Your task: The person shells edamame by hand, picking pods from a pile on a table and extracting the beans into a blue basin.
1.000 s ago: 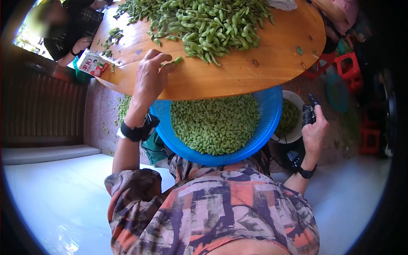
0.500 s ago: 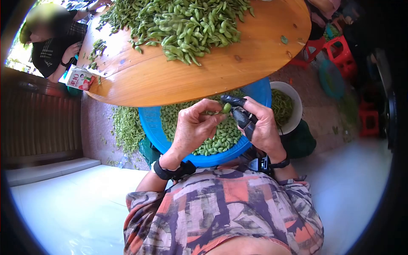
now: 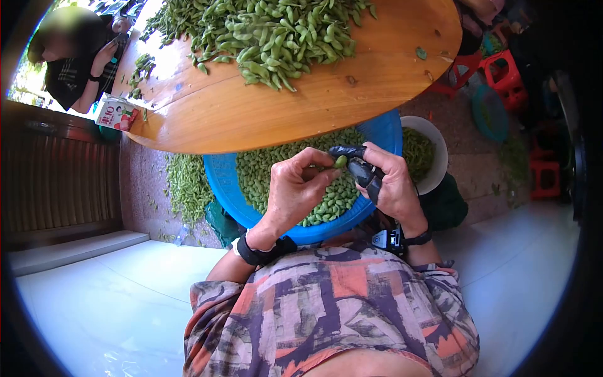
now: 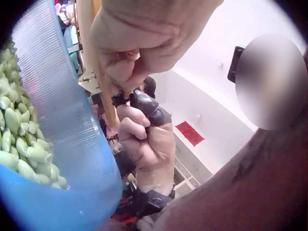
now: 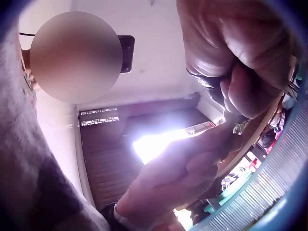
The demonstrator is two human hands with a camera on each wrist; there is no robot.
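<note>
In the head view a green pod (image 3: 340, 162) is between the two hands, above a blue basin (image 3: 220, 188) of shelled green beans (image 3: 254, 182). The left hand (image 3: 294, 188) pinches the pod's near end with thumb and forefinger. Black wrapping covers the thumb and forefinger of the right hand (image 3: 389, 185), which close on the pod's other end. In the left wrist view the fingertips of the left hand (image 4: 149, 38) meet those of the right hand (image 4: 149, 130); the pod is hidden there. The right wrist view shows both hands close together.
A wooden table (image 3: 251, 125) bears a heap of green pods (image 3: 276, 38) and a printed carton (image 3: 116, 114). Beyond the basin stands a white bowl (image 3: 441, 154) with pods. More pods (image 3: 188, 188) lie on the floor at left. Red stools (image 3: 505, 75) and another person (image 3: 69, 69) are around the table.
The left hand has come from the table edge to the right hand, bringing a pod over the basin. Since half a second ago both hands have stayed together, with only small finger shifts.
</note>
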